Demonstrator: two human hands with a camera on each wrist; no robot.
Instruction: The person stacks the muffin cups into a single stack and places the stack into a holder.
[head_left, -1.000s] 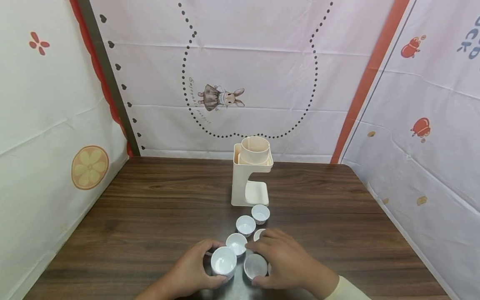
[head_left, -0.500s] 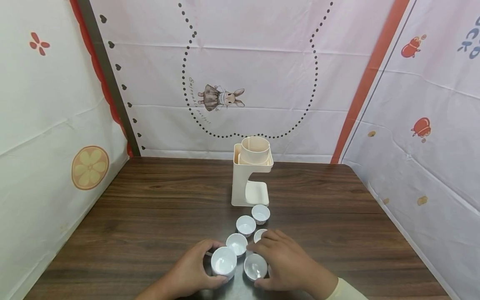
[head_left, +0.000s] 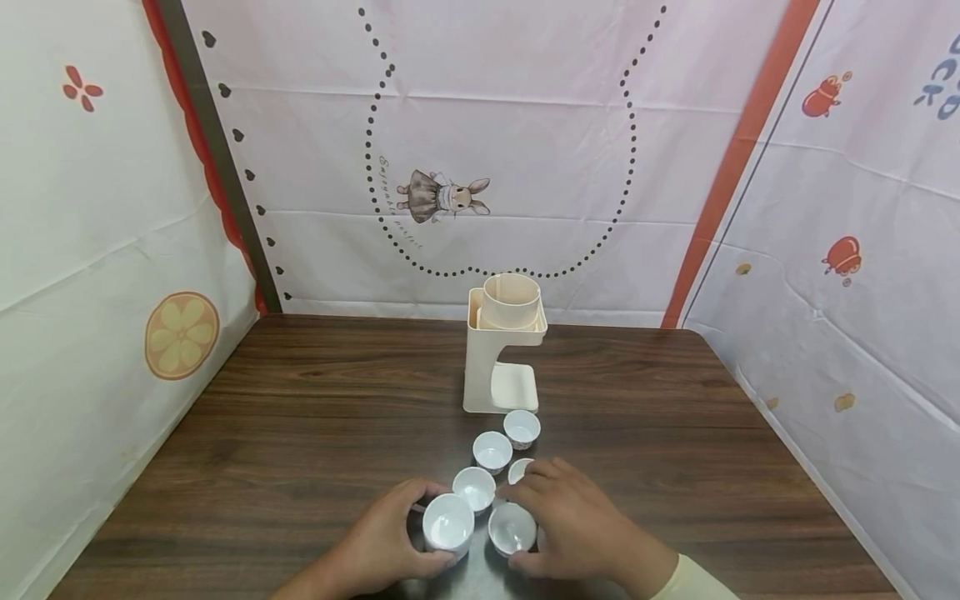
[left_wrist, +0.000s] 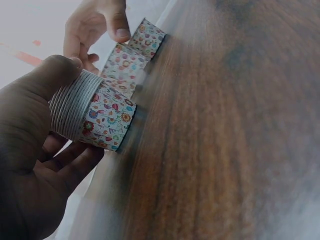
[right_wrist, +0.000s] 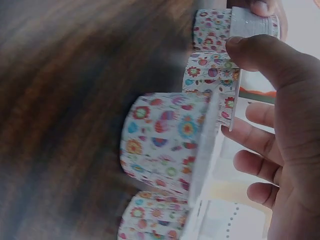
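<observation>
Pale printed cloth (head_left: 555,58) hangs behind and on both sides of a dark wood-grain surface (head_left: 337,392); a dressed rabbit (head_left: 442,197) lies sideways on the back panel, and an orange slice (head_left: 182,336) is printed on the left one. Near the back edge of the surface stands a cream plastic stand (head_left: 480,367) with a round tube (head_left: 512,302) set in its top.

Close to the person, the left hand (head_left: 393,533) has its grip round a stack of cups (left_wrist: 87,107), thumb on one side and fingers on the other; many rims show packed together above flowery sides. Just beside it, the right hand (head_left: 573,529) has its grip on a single cup (head_left: 512,533), thumb and fingers bent about its rim. Both the stack and that cup are upright.

Beyond them, three white cups (head_left: 492,452) run in a slanting line toward the stand. Another cup (head_left: 517,472) shows partly behind the right hand's fingers. Pale yellow cloth of a sleeve (head_left: 693,581) covers the right forearm.
</observation>
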